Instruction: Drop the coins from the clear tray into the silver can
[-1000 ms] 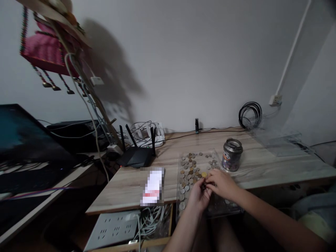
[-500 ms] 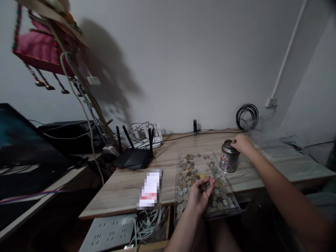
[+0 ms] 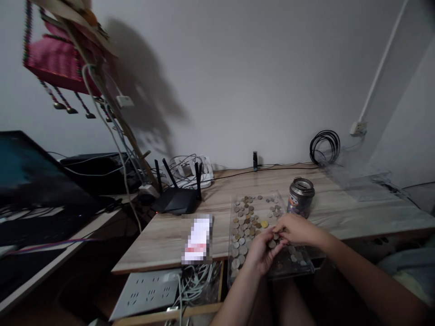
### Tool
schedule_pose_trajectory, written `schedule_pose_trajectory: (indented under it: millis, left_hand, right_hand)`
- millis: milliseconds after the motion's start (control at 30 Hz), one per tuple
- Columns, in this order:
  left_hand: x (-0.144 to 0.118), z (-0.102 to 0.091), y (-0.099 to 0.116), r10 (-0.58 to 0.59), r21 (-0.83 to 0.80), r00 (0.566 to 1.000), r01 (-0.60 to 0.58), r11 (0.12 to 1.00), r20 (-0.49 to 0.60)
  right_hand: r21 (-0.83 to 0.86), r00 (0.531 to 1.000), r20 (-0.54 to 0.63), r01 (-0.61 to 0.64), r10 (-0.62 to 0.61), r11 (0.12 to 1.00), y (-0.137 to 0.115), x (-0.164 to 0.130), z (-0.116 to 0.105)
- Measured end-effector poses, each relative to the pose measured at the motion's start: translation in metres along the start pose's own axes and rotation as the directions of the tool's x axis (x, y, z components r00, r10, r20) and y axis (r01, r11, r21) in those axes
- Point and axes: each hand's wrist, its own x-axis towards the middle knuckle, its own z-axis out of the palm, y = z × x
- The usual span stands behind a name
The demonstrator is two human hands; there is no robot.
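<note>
Two bare hands, left hand and right hand, pinch small coins together over a clear plastic tray of mixed coins.

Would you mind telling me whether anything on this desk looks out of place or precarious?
Yes: the clear tray of coins juts past the front edge of the desk, so its near end seems unsupported. Both hands, left hand and right hand, meet over it. Nothing looks spilled; the tin can stands upright.
</note>
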Motion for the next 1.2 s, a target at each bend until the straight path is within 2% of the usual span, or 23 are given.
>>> schedule_pose_trajectory:
  millis: [100,233,367,433,500,533,567,600,633,667,733,767,833,867,933,967,1000,1067,1100,1167,1200]
  left_hand:
    - [-0.001,0.000,0.000,-0.059,-0.018,0.998,0.060,0.998,0.037]
    - [0.000,0.002,0.000,-0.040,-0.081,0.999,0.041,0.996,0.008]
    - [0.001,0.004,0.001,-0.076,-0.139,0.997,0.070,0.988,-0.035]
    - [0.002,0.004,0.002,-0.118,-0.172,0.992,0.110,0.979,-0.036]
    - [0.002,0.003,0.005,-0.144,-0.194,0.990,0.140,0.971,-0.006]
    - [0.002,0.002,0.006,-0.143,-0.206,0.990,0.142,0.968,0.010]
    - [0.002,0.001,0.007,-0.133,-0.222,0.991,0.135,0.966,0.024]
    - [0.002,0.000,0.008,-0.117,-0.243,0.993,0.121,0.962,0.032]
    - [0.002,-0.001,0.009,-0.105,-0.265,0.994,0.110,0.958,0.033]
    - [0.002,-0.001,0.009,-0.097,-0.286,0.995,0.104,0.952,0.038]
    - [0.002,-0.002,0.009,-0.087,-0.325,0.995,0.098,0.941,0.050]
    - [0.001,-0.002,0.009,-0.077,-0.340,0.996,0.091,0.936,0.055]
    - [0.000,-0.002,0.010,-0.044,-0.364,0.997,0.067,0.929,0.069]
    - [0.000,-0.002,0.010,-0.026,-0.373,0.996,0.056,0.926,0.085]
    - [0.001,-0.003,0.010,0.014,-0.392,0.992,0.037,0.919,0.126]
    - [0.001,-0.003,0.010,0.034,-0.396,0.988,0.028,0.918,0.148]
    - [0.002,-0.004,0.010,0.048,-0.394,0.984,0.023,0.919,0.171]
    - [0.004,-0.005,0.009,0.067,-0.385,0.975,0.021,0.922,0.214]
    - [0.004,-0.006,0.008,0.073,-0.386,0.970,0.023,0.922,0.231]
    - [0.004,-0.006,0.007,0.055,-0.389,0.966,0.050,0.920,0.254]
    - [0.004,-0.005,0.006,0.030,-0.384,0.967,0.072,0.921,0.254]
  right_hand:
    - [0.051,0.998,-0.010,0.065,-0.065,0.997,0.008,-0.002,-0.009]
    - [0.102,0.991,-0.054,0.125,-0.120,0.987,0.006,-0.002,-0.010]
    - [0.142,0.981,-0.143,0.152,-0.132,0.978,-0.005,0.001,-0.006]
    - [0.153,0.974,-0.188,0.153,-0.123,0.976,0.000,0.004,-0.013]
    - [0.159,0.943,-0.334,0.042,0.014,0.986,0.019,0.008,-0.031]
    - [0.168,0.894,-0.429,-0.063,0.130,0.984,0.033,0.011,-0.042]
    - [0.179,0.805,-0.528,-0.205,0.270,0.962,0.049,0.014,-0.054]
    - [0.175,0.747,-0.556,-0.323,0.364,0.930,0.066,0.017,-0.066]
    - [0.141,0.709,-0.559,-0.428,0.429,0.893,0.082,0.020,-0.077]
    - [0.090,0.702,-0.534,-0.508,0.472,0.857,0.095,0.023,-0.086]
    - [-0.018,0.716,-0.442,-0.609,0.540,0.793,0.109,0.026,-0.098]
    - [-0.057,0.717,-0.414,-0.635,0.561,0.770,0.108,0.026,-0.101]
    - [-0.090,0.708,-0.457,-0.639,0.538,0.764,0.091,0.024,-0.096]
    - [-0.092,0.715,-0.505,-0.602,0.483,0.793,0.077,0.021,-0.089]
    - [-0.106,0.789,-0.540,-0.409,0.293,0.907,0.040,0.015,-0.066]
    - [-0.103,0.870,-0.461,-0.247,0.173,0.964,0.021,0.012,-0.050]
    - [-0.091,0.948,-0.317,-0.054,0.022,0.994,0.004,0.009,-0.034]
    - [-0.044,0.976,-0.186,0.103,-0.110,0.994,-0.021,0.005,-0.007]
    - [-0.029,0.979,-0.148,0.139,-0.142,0.990,-0.027,0.003,0.002]
    - [-0.025,0.980,-0.145,0.138,-0.140,0.990,-0.024,0.001,0.005]
    - [-0.028,0.977,-0.187,0.100,-0.104,0.995,-0.015,0.001,-0.002]
